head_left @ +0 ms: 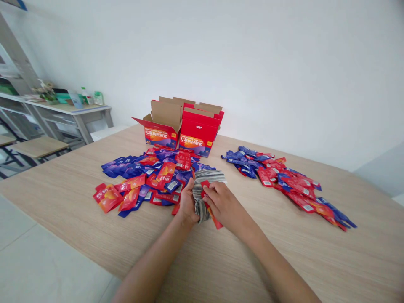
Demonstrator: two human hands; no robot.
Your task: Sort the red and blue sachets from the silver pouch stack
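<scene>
My left hand (188,203) is closed on a grey striped cloth (208,176), which bunches up between my two hands. In my right hand (223,203) is a red sachet (216,219), gripped by the fingers and lying against the cloth. Its lower end sticks out below that hand. Just left of my hands spreads a heap of red and blue sachets (166,171), some overlapping, with a few red ones (109,198) at its near left side. Part of the cloth is hidden by my fingers.
Two open red boxes, one on the left (160,136) and one beside it (196,139), stand behind the heap, with more open flaps behind them. A long row of sachets (296,185) lies to the right on the wooden table (78,168). A desk (72,110) stands far left.
</scene>
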